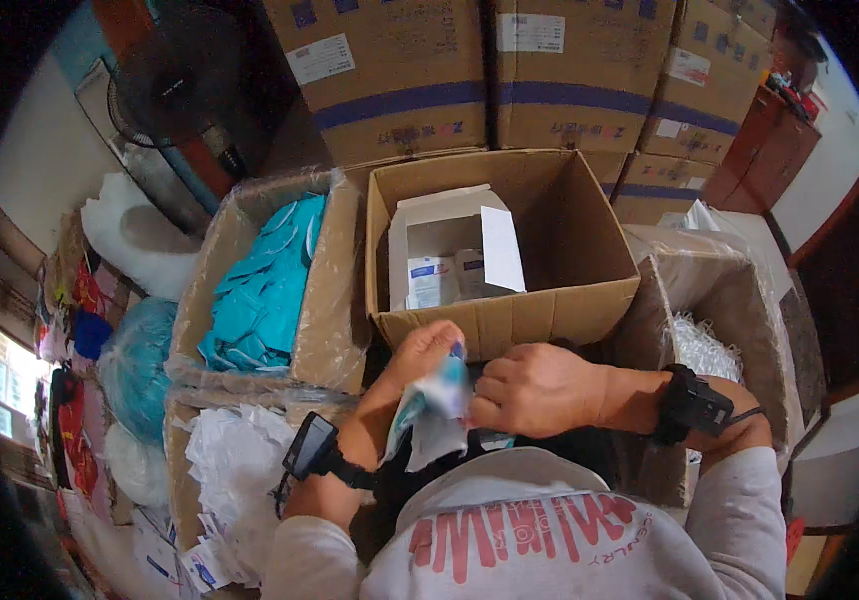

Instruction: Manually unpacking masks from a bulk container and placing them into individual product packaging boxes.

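Note:
My left hand (pixel 417 358) is closed on the upper left part of a small white-and-teal packet (pixel 439 392), held in front of my chest. Blur hides the packet's details, and its lower end hangs loose. My right hand (pixel 534 390) has its fingers curled in at the packet's right edge, pinching it. Just beyond both hands stands an open cardboard box (pixel 479 325). Inside it a white carton (pixel 439 215) lies with its flap open, and several printed white packets (pixel 432 282) show within.
Teal folded pieces (pixel 267 285) fill a plastic-lined box at left; white packets (pixel 234 455) fill another below it. At right, a box holds white cord-like strands (pixel 704 345). Large sealed cartons (pixel 579 90) are stacked behind. A dark fan (pixel 184 80) stands far left.

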{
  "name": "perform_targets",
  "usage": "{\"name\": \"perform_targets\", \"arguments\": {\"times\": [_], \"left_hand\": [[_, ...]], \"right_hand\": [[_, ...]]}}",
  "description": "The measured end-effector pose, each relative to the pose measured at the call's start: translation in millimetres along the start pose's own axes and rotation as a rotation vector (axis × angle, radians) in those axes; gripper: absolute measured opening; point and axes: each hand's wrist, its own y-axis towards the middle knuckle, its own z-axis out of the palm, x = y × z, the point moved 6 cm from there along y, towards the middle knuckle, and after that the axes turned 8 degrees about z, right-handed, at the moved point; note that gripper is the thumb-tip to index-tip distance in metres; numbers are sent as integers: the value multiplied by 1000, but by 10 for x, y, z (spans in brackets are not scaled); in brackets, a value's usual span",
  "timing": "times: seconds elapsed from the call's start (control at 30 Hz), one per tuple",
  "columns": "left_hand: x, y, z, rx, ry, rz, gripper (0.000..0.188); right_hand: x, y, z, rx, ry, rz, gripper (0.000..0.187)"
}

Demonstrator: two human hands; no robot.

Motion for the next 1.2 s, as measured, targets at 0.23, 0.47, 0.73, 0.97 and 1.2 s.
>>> {"name": "perform_targets", "arguments": {"times": [0.23, 0.47, 0.73, 0.97, 1.2], "left_hand": [[-56, 169, -740, -442, 485, 269, 28], [-687, 31, -749, -575, 787, 420, 25], [-1013, 52, -280, -485, 899, 576, 16], [-836, -113, -485, -657, 832, 484, 19], [-745, -104, -544, -736, 807, 521, 20]], "right_hand": [[159, -73, -171, -33, 145, 34, 21], [-376, -489, 121, 45, 589, 627, 22], [-681, 82, 297, -83, 501, 744, 28], [-801, -10, 549, -211, 592, 783, 20], [-837, 117, 323, -384, 608, 708, 10]]}}
